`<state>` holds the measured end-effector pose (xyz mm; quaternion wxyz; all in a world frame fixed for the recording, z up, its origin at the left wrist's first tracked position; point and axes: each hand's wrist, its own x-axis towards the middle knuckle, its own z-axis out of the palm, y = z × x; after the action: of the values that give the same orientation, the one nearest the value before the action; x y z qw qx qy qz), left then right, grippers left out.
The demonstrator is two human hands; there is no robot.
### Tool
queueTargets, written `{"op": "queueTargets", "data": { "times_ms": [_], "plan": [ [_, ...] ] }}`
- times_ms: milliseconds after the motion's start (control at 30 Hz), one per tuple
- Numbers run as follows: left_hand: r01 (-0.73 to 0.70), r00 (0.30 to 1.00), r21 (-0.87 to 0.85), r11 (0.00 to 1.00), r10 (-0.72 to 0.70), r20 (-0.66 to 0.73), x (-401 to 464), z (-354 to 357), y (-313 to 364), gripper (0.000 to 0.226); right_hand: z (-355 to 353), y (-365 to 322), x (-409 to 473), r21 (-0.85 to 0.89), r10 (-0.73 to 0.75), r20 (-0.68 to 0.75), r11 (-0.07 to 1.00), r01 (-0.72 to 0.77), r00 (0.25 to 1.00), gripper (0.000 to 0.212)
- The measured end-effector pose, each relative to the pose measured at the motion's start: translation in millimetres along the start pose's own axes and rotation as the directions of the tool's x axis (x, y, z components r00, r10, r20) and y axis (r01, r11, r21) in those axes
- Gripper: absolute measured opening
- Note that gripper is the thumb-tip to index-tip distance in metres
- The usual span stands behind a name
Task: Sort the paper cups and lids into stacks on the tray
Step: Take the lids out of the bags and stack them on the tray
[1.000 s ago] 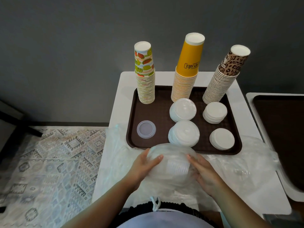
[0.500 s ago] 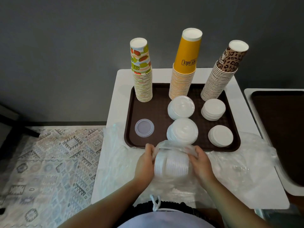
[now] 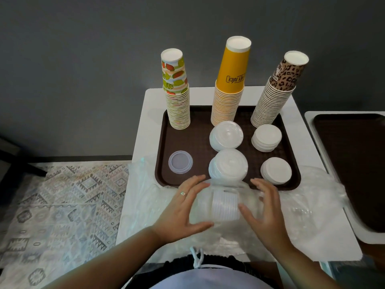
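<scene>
clear-bagged lid stack (image 3: 225, 205) lies on its side at table's front edge, axis left-right, just short of tray (image 3: 162, 142). left hand (image 3: 183, 213) and right hand (image 3: 264, 211) flank it, fingers spread, gripping nothing; equally near.

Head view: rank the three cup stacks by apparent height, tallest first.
1. Yellow cup stack, reaching highest.
2. Fruit-print cup stack and leopard-print cup stack: look about alike; the leopard one leans, so I won't rank them.
</scene>
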<state>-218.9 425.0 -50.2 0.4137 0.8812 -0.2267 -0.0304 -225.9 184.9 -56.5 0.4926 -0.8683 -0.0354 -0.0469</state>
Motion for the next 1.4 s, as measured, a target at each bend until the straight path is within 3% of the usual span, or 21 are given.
{"op": "queueTargets", "data": {
  "times_ms": [67, 167, 267, 500, 567, 633, 700, 833, 933, 1100, 1300, 1400],
  "plan": [
    [0.058, 0.982, -0.085, 0.995, -0.042, 0.182, 3, 2, -1, 0.085, 5, -4, -1, 0.008, -0.09, 0.205, 0.996, 0.091, 0.975, 0.071],
    [0.172, 0.963, -0.093, 0.981, -0.147, 0.226, 0, 11, -11, 0.096, 18, 2, -5, 0.013, -0.062, 0.384, 0.998, 0.061, 0.921, 0.089],
    [0.221, 0.96, -0.042, 0.974, -0.21, 0.184, -4, 25, -22, 0.097, 23, 13, -8, 0.036, 0.05, 0.396, 0.997, -0.07, 0.917, 0.1],
    [0.198, 0.98, 0.089, 0.976, -0.198, -0.014, 9, 52, -31, 0.062, 28, 24, 5, -0.002, 0.117, 0.346, 0.992, -0.124, 0.931, 0.1],
    [0.212, 0.976, 0.074, 0.974, -0.215, 0.032, 9, 50, -31, 0.073, 24, 24, 8, -0.006, 0.121, 0.389, 0.992, -0.128, 0.913, 0.108],
    [0.22, 0.966, 0.012, 0.975, -0.22, 0.138, 5, 40, -27, 0.102, 18, 23, 7, -0.018, 0.104, 0.444, 0.994, -0.107, 0.89, 0.116],
    [0.215, 0.964, -0.052, 0.975, -0.204, 0.171, -1, 29, -19, 0.114, 11, 20, 2, -0.017, 0.079, 0.434, 0.997, -0.08, 0.897, 0.111],
    [0.098, 0.995, -0.064, 0.993, -0.099, -0.007, -5, 12, 3, 0.097, 4, 9, -7, -0.105, -0.126, 0.219, 0.983, 0.151, 0.968, 0.079],
    [0.011, 0.999, -0.038, 0.999, -0.012, -0.037, 5, 10, 8, 0.081, 7, -3, 1, -0.122, -0.187, 0.228, 0.968, 0.218, 0.956, 0.063],
    [-0.014, 0.998, -0.063, 0.998, 0.018, 0.065, 22, 18, 6, 0.065, 12, -1, 8, -0.083, -0.15, 0.359, 0.978, 0.191, 0.921, 0.052],
    [0.064, 0.965, -0.045, 0.997, -0.05, 0.257, 29, 26, -5, 0.089, 7, 3, 8, -0.056, -0.103, 0.357, 0.99, 0.132, 0.928, 0.052],
    [0.086, 0.97, -0.038, 0.996, -0.075, 0.232, 31, 27, -9, 0.084, 6, 4, 8, -0.05, -0.1, 0.364, 0.991, 0.127, 0.926, 0.048]
  ]
}}
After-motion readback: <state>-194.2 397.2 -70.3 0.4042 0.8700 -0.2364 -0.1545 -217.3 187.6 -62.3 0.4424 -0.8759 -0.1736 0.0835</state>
